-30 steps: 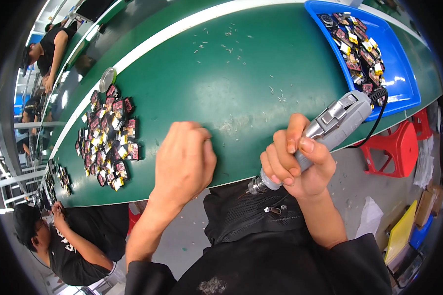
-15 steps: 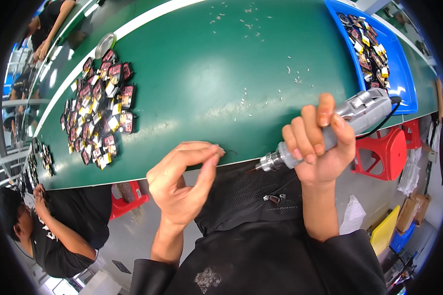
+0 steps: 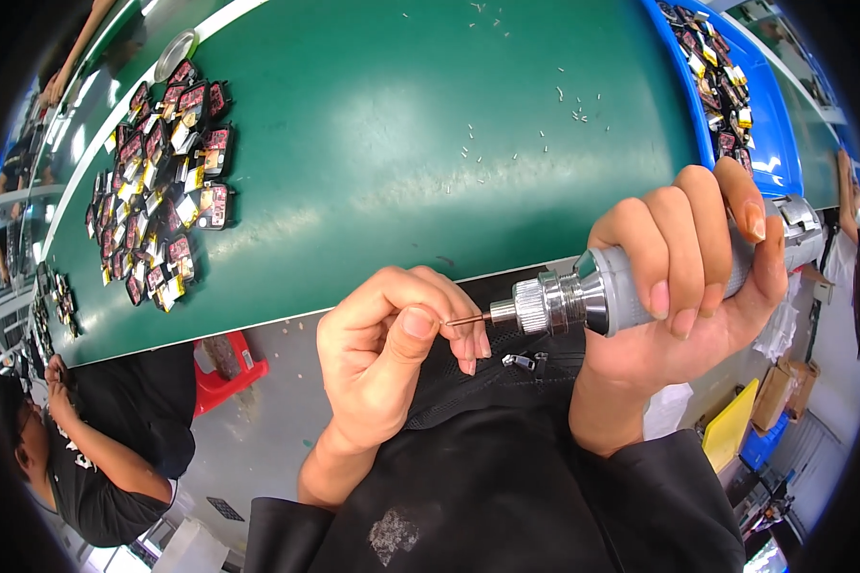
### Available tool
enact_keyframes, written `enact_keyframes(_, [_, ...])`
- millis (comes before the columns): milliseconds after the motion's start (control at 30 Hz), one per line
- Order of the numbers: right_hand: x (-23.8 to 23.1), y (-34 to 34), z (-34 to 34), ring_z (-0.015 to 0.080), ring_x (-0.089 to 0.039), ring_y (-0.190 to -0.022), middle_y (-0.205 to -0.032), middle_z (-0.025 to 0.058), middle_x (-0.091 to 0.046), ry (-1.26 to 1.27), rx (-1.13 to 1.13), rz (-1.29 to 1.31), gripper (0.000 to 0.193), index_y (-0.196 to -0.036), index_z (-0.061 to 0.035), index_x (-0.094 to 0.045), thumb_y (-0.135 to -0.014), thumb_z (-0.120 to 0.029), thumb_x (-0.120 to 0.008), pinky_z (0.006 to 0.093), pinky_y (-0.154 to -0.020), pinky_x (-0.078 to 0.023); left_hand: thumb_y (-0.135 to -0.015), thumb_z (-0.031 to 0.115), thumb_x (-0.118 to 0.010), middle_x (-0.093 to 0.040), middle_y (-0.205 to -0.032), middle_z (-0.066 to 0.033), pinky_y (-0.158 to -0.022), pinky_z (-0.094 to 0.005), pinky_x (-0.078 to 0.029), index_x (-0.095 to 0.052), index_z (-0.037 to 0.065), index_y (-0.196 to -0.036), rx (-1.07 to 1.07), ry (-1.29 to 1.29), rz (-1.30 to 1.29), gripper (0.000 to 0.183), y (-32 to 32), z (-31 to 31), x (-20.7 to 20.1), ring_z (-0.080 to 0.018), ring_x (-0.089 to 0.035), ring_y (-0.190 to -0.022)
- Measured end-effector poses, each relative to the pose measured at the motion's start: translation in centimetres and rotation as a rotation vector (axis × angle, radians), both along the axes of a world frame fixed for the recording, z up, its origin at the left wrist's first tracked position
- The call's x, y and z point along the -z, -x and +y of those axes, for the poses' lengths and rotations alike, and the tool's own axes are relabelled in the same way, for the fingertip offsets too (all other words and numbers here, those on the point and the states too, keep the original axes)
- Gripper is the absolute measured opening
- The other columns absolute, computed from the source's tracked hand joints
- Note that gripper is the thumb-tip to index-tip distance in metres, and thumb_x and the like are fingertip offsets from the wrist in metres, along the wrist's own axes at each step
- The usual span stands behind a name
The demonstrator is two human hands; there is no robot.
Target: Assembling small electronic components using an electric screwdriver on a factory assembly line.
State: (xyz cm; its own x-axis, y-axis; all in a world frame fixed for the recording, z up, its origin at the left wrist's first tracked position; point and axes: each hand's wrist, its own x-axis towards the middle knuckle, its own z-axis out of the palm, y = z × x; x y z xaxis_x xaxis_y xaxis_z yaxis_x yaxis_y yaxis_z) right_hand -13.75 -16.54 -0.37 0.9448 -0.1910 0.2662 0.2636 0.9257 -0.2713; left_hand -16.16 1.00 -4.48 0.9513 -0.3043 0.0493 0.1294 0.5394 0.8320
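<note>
Item: silver-grey, cylindrical powered screwdriver (image 3: 613,291) with ribbed metal collar; held near level in front of the body, close to the table's near edge. Its body is wrapped by the fingers and thumb of the bare right hand (image 3: 683,272).

Item: thin, copper-brown metal bit (image 3: 470,320); pointed toward the bare left hand (image 3: 377,349), whose thumb and forefinger are brought narrowly together at its tip. Whether a tiny part is pinched there cannot be told.

Item: small, silver, pin-like metal pieces (image 3: 560,93); scattered on the smooth green tabletop (image 3: 382,143).

Item: black-cased, red-faced units with yellow-and-white parts (image 3: 153,181); heaped at left. More are held in the blue plastic tray (image 3: 774,134) at right.

Handling, as judged: the bit is best kept in line with the pinch, the wrists steadied, and the fingertips kept clear of rotation.
</note>
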Motion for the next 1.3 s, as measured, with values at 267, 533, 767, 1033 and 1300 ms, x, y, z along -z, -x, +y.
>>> enact_keyframes(267, [0.6, 0.1, -0.1, 0.0108, -0.039, -0.044, -0.057, -0.0002, -0.040, 0.042, 0.018, 0.018, 0.019, -0.088, -0.0051, -0.048, -0.096, -0.022, -0.048, 0.0272, -0.051, -0.039, -0.100, 0.012, -0.049, -0.057, -0.077, -0.0145, -0.060, -0.0332, -0.052, -0.053, -0.005, -0.085, 0.018, 0.013, 0.001, 0.023, 0.0, -0.2, 0.2, -0.0198, -0.057, -0.063])
enact_keyframes(533, [0.9, 0.5, -1.1, 0.0109, -0.040, -0.045, -0.057, 0.0002, -0.039, 0.209, -0.003, -0.047, 0.020, -0.089, -0.0063, -0.048, -0.098, -0.024, -0.046, 0.0280, -0.052, -0.039, -0.088, -0.004, -0.059, -0.062, -0.071, -0.0125, -0.056, -0.0279, -0.047, -0.057, -0.006, -0.078, -0.065, -0.552, -0.247, 0.011, -0.8, 0.3, -0.7, -0.0177, -0.058, -0.060])
enact_keyframes(767, [1.8, 0.1, -1.6, 0.0099, -0.040, -0.045, -0.058, 0.0000, -0.040, 0.174, 0.013, 0.010, 0.020, -0.091, -0.0059, -0.049, -0.099, -0.024, -0.044, 0.0275, -0.052, -0.038, -0.081, -0.009, -0.063, -0.062, -0.067, -0.0102, -0.053, -0.0264, -0.044, -0.057, -0.005, -0.074, -0.108, -0.636, -0.269, 0.010, -0.8, -0.9, -0.4, -0.0166, -0.057, -0.058])
enact_keyframes(1033, [2.5, -1.2, -2.1, 0.0090, -0.039, -0.044, -0.057, -0.0008, -0.038, 0.153, 0.078, 0.052, 0.018, -0.090, -0.0065, -0.048, -0.098, -0.022, -0.045, 0.0274, -0.051, -0.038, -0.101, 0.019, -0.047, -0.067, -0.088, -0.0192, -0.059, -0.0275, -0.053, -0.062, -0.011, -0.113, -0.253, -0.621, -0.274, 0.036, -3.8, 0.6, -0.6, -0.0194, -0.064, -0.072])
enact_keyframes(1300, [4.1, -1.0, -1.6, 0.0111, -0.038, -0.044, -0.056, 0.0003, -0.039, 0.050, 0.117, 0.260, 0.017, -0.085, -0.0084, -0.045, -0.094, -0.022, -0.047, 0.0296, -0.051, -0.037, -0.094, 0.008, -0.059, -0.059, -0.060, -0.0051, -0.053, -0.0210, -0.040, -0.054, -0.001, -0.066, -0.296, -1.184, -0.586, 0.030, -13.5, 1.2, -6.1, -0.0072, -0.053, -0.057])
